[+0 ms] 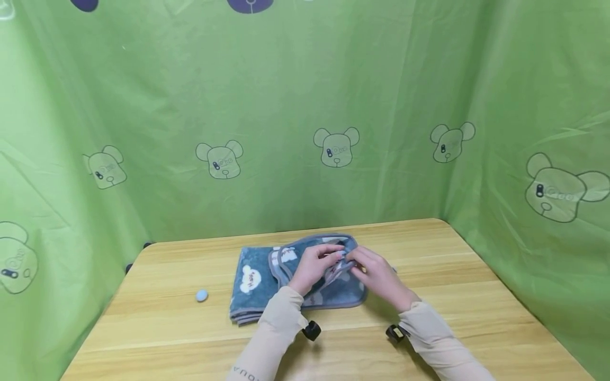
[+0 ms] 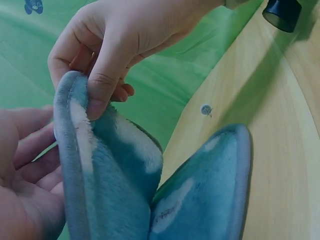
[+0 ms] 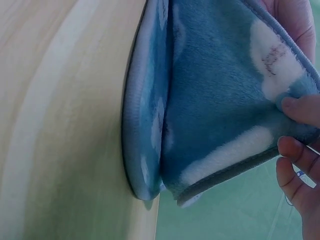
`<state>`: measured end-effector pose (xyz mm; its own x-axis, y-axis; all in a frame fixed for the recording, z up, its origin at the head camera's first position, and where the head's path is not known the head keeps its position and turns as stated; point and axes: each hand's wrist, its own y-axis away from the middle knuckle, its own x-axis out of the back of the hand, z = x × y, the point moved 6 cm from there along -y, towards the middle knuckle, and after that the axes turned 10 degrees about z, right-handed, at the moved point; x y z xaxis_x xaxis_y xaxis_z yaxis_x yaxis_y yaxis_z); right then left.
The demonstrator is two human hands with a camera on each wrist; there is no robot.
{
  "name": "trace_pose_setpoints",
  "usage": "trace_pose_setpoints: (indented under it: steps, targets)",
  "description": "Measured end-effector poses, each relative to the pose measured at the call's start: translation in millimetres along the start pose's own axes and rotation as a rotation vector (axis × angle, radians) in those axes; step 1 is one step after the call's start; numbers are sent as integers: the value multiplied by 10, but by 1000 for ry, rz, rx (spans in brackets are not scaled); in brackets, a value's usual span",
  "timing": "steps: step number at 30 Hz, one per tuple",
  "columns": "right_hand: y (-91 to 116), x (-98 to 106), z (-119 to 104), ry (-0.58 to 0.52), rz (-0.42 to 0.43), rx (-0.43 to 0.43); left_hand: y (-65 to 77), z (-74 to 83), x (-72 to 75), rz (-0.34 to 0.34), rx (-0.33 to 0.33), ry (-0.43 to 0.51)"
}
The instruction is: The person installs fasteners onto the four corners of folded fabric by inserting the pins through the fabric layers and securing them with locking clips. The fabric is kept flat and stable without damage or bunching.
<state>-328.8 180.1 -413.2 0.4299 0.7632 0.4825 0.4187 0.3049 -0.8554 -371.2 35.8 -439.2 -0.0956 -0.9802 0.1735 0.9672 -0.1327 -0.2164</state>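
A folded teal fleece blanket (image 1: 305,272) with grey binding and white cloud patches lies on the table, part of it raised between the two hands. My right hand (image 1: 381,278) pinches a corner of the raised flap; the left wrist view shows this right hand (image 2: 112,55) with its thumb on the fleece. My left hand (image 1: 314,264) touches the flap from the other side. In the left wrist view, the left hand (image 2: 30,190) meets the binding, its fingertips hidden behind the fleece. The right wrist view shows the right hand (image 3: 302,155) at the flap's edge.
A small, round, pale blue object (image 1: 202,295) sits on the wooden table (image 1: 167,338) left of the blanket. Green curtains (image 1: 286,201) with bear prints hang behind the table and along both sides. Each wrist carries a black camera mount (image 1: 312,330).
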Motion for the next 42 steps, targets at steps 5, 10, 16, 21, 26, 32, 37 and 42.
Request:
trace_pose_setpoints:
  steps: [5,10,16,21,26,32,37,42]
  targets:
    - [-4,14,3,-2,-3,-25,69,39,-11,-102,-22,-124]
    - [-17,17,11,-18,-24,-57,196,153,-48,-202,-144,-345]
    - [-35,14,20,-78,-43,-60,261,232,-46,-96,-265,-513]
    - [-59,25,23,-123,-47,-75,217,211,49,-13,-184,-455]
    - [-109,104,89,-92,-53,-133,153,171,256,71,-92,-373]
    - [-137,362,328,25,9,-198,58,34,581,206,34,-302]
    - [-90,542,566,81,28,-259,17,-137,762,235,149,-258]
    - [17,561,771,87,-83,-309,10,-330,876,245,282,-107]
